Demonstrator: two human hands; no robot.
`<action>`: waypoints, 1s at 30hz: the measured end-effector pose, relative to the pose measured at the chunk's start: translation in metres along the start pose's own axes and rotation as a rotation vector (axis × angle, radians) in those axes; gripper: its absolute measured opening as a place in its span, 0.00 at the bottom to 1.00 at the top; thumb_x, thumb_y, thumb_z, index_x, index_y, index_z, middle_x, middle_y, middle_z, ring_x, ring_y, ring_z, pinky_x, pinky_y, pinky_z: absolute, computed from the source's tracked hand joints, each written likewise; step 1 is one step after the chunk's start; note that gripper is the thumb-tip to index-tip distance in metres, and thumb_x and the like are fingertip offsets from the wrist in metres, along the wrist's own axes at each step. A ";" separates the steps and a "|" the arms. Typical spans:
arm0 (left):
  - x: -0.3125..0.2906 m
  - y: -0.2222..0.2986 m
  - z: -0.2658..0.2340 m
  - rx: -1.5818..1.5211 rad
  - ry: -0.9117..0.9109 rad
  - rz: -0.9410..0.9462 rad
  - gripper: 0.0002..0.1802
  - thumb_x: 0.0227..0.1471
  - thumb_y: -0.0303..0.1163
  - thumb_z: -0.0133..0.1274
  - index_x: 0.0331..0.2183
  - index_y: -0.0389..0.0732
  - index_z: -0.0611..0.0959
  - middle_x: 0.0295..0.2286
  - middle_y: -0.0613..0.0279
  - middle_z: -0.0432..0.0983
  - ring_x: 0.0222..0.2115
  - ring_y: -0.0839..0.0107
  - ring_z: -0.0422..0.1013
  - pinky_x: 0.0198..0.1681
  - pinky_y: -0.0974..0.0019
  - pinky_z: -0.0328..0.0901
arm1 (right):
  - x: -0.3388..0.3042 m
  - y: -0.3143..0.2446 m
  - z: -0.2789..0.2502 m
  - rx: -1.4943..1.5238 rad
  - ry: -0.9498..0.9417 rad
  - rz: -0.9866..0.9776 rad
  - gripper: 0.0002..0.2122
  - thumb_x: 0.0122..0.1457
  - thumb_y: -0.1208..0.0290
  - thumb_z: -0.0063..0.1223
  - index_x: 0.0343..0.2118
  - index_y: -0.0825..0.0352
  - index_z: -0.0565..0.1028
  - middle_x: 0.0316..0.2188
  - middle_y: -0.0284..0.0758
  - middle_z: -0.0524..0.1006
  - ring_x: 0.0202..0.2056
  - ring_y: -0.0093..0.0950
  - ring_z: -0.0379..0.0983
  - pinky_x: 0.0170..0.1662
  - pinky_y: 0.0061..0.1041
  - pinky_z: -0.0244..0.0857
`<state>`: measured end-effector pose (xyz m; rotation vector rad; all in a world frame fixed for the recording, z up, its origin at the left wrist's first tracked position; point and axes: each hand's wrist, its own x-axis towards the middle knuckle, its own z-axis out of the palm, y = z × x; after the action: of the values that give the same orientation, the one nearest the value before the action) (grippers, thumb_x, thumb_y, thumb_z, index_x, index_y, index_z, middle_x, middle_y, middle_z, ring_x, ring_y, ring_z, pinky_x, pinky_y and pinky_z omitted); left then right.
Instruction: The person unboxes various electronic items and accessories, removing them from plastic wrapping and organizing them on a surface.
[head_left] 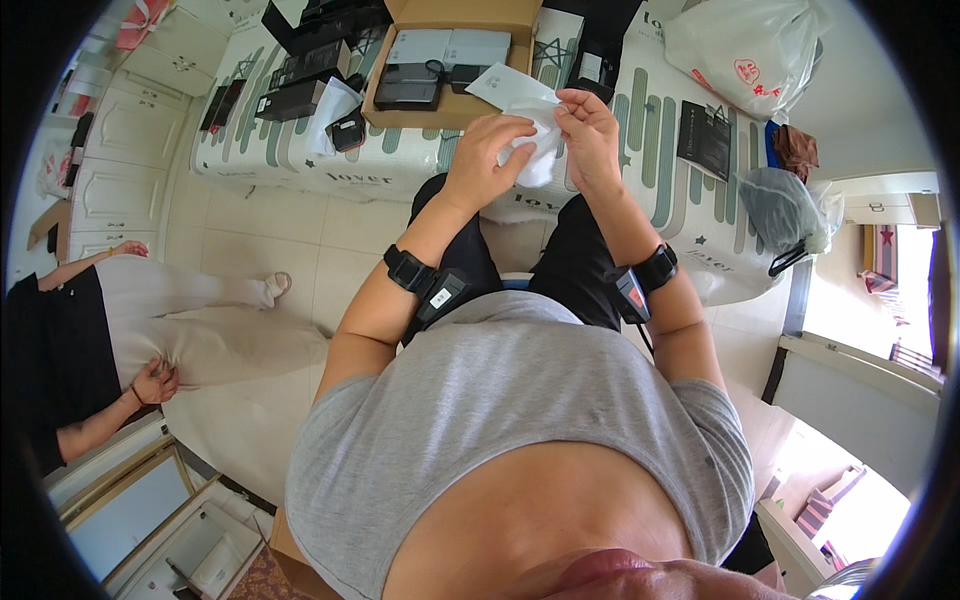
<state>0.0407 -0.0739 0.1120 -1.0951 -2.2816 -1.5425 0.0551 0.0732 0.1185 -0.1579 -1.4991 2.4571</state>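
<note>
A crumpled, soft white wrapper or pouch (543, 155) is held up between my two hands, in front of the table edge. My left hand (487, 160) curls its fingers and thumb around the wrapper's left side. With thumb and fingertips, my right hand (590, 135) pinches its upper right edge. Whether anything lies inside the wrapper cannot be seen. Just behind it, a flat white card or envelope (508, 86) leans over the front of an open cardboard box (455, 112). In that box sit black items (408, 88) and pale grey boxes (420, 46).
A patterned cloth covers the table (385, 165). Left of the box are black boxes (290, 101), a white sheet (333, 112) and a small black device (348, 130). To the right lie a black booklet (704, 140) and plastic bags (750, 60). Another person (75, 350) sits at left.
</note>
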 end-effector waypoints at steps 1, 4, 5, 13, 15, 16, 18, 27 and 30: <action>-0.001 -0.001 -0.003 0.201 0.005 0.126 0.12 0.38 0.36 0.51 0.29 0.41 0.77 0.27 0.61 0.73 0.34 0.66 0.67 0.46 0.59 0.51 | 0.000 0.001 0.001 0.016 -0.012 0.027 0.09 0.46 0.86 0.43 0.32 0.73 0.68 0.25 0.30 0.67 0.25 0.15 0.62 0.31 0.11 0.56; -0.004 0.004 0.006 0.398 -0.157 0.120 0.16 0.37 0.41 0.53 0.29 0.41 0.76 0.27 0.59 0.72 0.33 0.65 0.67 0.46 0.54 0.50 | -0.003 0.001 0.010 0.064 -0.083 0.040 0.09 0.45 0.86 0.43 0.32 0.73 0.67 0.25 0.31 0.68 0.26 0.16 0.63 0.31 0.11 0.57; -0.004 0.002 0.008 0.496 -0.252 0.053 0.18 0.36 0.42 0.54 0.27 0.39 0.76 0.26 0.57 0.72 0.33 0.64 0.67 0.45 0.52 0.50 | -0.004 0.000 0.015 0.064 -0.098 0.047 0.09 0.45 0.86 0.43 0.33 0.73 0.67 0.25 0.31 0.68 0.27 0.16 0.64 0.31 0.12 0.57; 0.000 -0.001 0.006 0.389 -0.371 0.009 0.12 0.39 0.38 0.51 0.26 0.40 0.75 0.28 0.60 0.71 0.35 0.64 0.65 0.44 0.53 0.51 | 0.003 0.009 -0.003 -0.120 -0.025 -0.016 0.07 0.45 0.86 0.44 0.30 0.73 0.69 0.24 0.30 0.69 0.26 0.15 0.63 0.31 0.11 0.56; 0.000 0.003 0.000 0.373 -0.325 0.050 0.10 0.37 0.34 0.52 0.26 0.42 0.75 0.29 0.63 0.70 0.35 0.66 0.64 0.43 0.56 0.52 | 0.006 0.009 -0.010 -0.137 -0.008 0.001 0.08 0.45 0.85 0.45 0.30 0.73 0.69 0.24 0.30 0.68 0.26 0.15 0.62 0.31 0.11 0.56; 0.000 0.008 -0.003 0.490 -0.285 0.143 0.10 0.36 0.33 0.53 0.26 0.42 0.74 0.28 0.64 0.70 0.34 0.66 0.64 0.42 0.57 0.53 | 0.007 0.010 -0.011 -0.138 -0.013 -0.021 0.08 0.45 0.85 0.45 0.30 0.73 0.69 0.25 0.29 0.68 0.26 0.15 0.62 0.31 0.11 0.56; 0.001 0.008 -0.005 0.604 -0.245 0.236 0.10 0.35 0.33 0.54 0.26 0.42 0.74 0.28 0.64 0.69 0.33 0.67 0.64 0.42 0.58 0.53 | 0.010 0.009 -0.014 -0.139 -0.017 -0.042 0.07 0.45 0.85 0.45 0.30 0.73 0.69 0.25 0.29 0.68 0.26 0.15 0.62 0.31 0.11 0.56; 0.000 0.004 -0.010 0.408 -0.171 0.068 0.10 0.35 0.31 0.54 0.24 0.42 0.71 0.20 0.64 0.68 0.27 0.65 0.65 0.39 0.61 0.54 | -0.008 0.009 -0.042 -0.822 -0.527 -0.110 0.40 0.37 0.67 0.61 0.52 0.73 0.49 0.43 0.44 0.63 0.46 0.33 0.60 0.50 0.26 0.50; 0.001 0.005 -0.007 0.349 -0.192 0.034 0.09 0.36 0.31 0.53 0.23 0.41 0.70 0.20 0.62 0.69 0.25 0.64 0.65 0.37 0.63 0.55 | -0.017 0.013 -0.041 -0.939 -0.566 -0.071 0.47 0.30 0.64 0.64 0.53 0.70 0.45 0.47 0.49 0.59 0.49 0.38 0.57 0.51 0.27 0.49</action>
<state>0.0415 -0.0790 0.1193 -1.2150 -2.5136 -1.0091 0.0781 0.0980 0.0873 0.4483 -2.7242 1.5987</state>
